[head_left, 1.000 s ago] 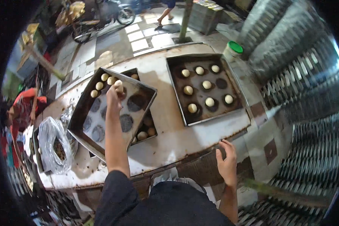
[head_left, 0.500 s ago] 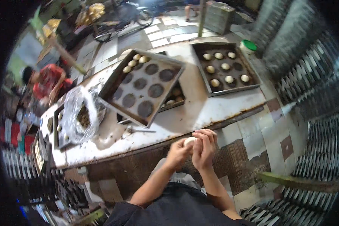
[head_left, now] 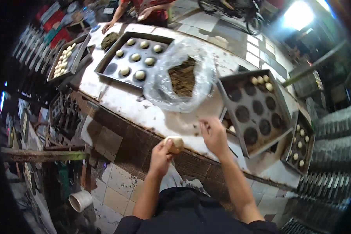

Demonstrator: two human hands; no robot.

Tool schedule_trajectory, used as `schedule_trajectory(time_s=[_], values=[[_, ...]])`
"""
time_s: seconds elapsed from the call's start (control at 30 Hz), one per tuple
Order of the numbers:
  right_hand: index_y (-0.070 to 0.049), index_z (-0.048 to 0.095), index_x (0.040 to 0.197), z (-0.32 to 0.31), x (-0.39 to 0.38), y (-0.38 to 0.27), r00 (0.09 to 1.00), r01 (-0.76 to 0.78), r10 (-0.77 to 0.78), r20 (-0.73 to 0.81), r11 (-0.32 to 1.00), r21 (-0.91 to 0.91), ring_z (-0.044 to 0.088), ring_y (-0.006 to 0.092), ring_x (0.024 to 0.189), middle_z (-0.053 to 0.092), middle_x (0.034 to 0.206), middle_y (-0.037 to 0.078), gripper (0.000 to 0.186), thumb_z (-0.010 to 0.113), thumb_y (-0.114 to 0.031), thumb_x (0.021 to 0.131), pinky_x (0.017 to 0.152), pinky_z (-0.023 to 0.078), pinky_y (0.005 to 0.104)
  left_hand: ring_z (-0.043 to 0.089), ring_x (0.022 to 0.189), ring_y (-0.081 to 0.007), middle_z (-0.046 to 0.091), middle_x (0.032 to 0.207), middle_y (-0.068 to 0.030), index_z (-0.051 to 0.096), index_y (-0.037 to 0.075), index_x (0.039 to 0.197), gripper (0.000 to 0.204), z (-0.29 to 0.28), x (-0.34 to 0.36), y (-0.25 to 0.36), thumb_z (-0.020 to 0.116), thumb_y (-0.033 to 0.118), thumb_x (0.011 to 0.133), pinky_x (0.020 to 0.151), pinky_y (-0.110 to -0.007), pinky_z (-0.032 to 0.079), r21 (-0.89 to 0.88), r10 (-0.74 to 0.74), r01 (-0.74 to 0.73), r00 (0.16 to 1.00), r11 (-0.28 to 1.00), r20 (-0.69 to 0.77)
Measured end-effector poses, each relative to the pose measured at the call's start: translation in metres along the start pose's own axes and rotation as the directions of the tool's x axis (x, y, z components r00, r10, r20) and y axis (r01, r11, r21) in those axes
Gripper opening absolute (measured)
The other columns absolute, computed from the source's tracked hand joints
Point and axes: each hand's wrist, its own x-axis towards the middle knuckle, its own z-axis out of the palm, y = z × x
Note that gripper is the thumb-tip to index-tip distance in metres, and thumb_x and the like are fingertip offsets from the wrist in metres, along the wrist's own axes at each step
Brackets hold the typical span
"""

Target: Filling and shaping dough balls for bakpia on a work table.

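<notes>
At the table's near edge, my left hand (head_left: 160, 159) grips a pale piece of dough (head_left: 174, 144), thumb on top; it looks spread wider than a ball. My right hand (head_left: 214, 137) is apart from it, over the table, fingers loosely bent and slightly blurred, with nothing visible in them. Beyond my hands lies a clear plastic bag (head_left: 156, 93), its mouth showing a brown crumbly filling (head_left: 183, 80). Left of the bag, a metal tray (head_left: 101, 73) holds several dough balls (head_left: 135, 57) on dark round spots.
A tilted tray (head_left: 247, 145) with several dough balls in one corner rests over another tray at the right. Farther right stands one more tray (head_left: 309, 150) of balls. Another tray (head_left: 80, 58) sits far left. Across the table (head_left: 124, 102), a person in red (head_left: 144, 8) reaches toward a dark brown mound (head_left: 110, 41).
My view has swung left. My hands, together around the dough before, are now apart: the dough stays in my left hand, while the right has moved away over the table.
</notes>
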Motion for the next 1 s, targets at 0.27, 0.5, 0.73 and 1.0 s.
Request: schedule_trajectory(time_s=[0.27, 0.5, 0.73, 1.0], values=[[0.005, 0.068, 0.108, 0.098, 0.227, 0.066, 0.943, 0.177, 0.050, 0.328, 0.761, -0.624, 0.061, 0.0416, 0.111, 0.066, 0.111, 0.027, 0.029, 0.068, -0.019, 0.091, 0.097, 0.051, 0.0490, 0.071, 0.092, -0.0135, 0.073, 0.104, -0.0100, 0.067, -0.005, 0.116, 0.027, -0.110, 0.082, 0.138, 0.059, 0.019, 0.105, 0.071, -0.021, 0.054, -0.070, 0.218, -0.235, 0.956, 0.969, -0.196], [0.006, 0.070, 0.095, 0.112, 0.236, 0.064, 0.848, 0.070, 0.314, 0.426, 0.731, -0.679, 0.067, 0.0415, 0.102, 0.071, 0.101, 0.026, 0.026, 0.074, -0.017, 0.084, 0.089, 0.055, 0.0476, 0.070, 0.092, -0.0141, 0.073, 0.108, -0.0101, 0.066, -0.001, 0.118, 0.028, -0.098, 0.122, 0.147, 0.062, 0.021, 0.103, 0.077, -0.024, 0.053, -0.049, 0.053, -0.052, 0.999, 0.997, 0.010], [0.004, 0.074, 0.110, 0.059, 0.233, 0.020, 0.760, -0.206, 0.318, 0.567, 0.945, -0.253, 0.071, 0.0218, 0.088, 0.076, 0.096, 0.017, 0.040, 0.080, -0.021, 0.081, 0.081, 0.055, 0.0346, 0.068, 0.094, -0.0113, 0.072, 0.108, -0.0069, 0.067, -0.004, 0.125, 0.037, -0.032, 0.120, 0.120, 0.064, 0.027, 0.103, 0.082, -0.024, 0.054, -0.008, -0.013, 0.016, 0.971, 1.000, 0.239], [0.001, 0.075, 0.096, 0.029, 0.043, -0.060, 0.980, 0.199, -0.193, 0.049, 0.959, -0.203, 0.068, 0.0266, 0.085, 0.072, 0.089, 0.014, 0.013, 0.074, 0.001, 0.083, 0.077, 0.052, 0.0344, 0.069, 0.103, -0.0191, 0.068, 0.119, -0.0110, 0.056, -0.003, 0.134, 0.043, 0.037, 0.071, 0.048, 0.045, 0.032, 0.111, 0.098, -0.039, 0.056, -0.232, 0.000, 0.094, 0.927, 0.968, 0.374]])
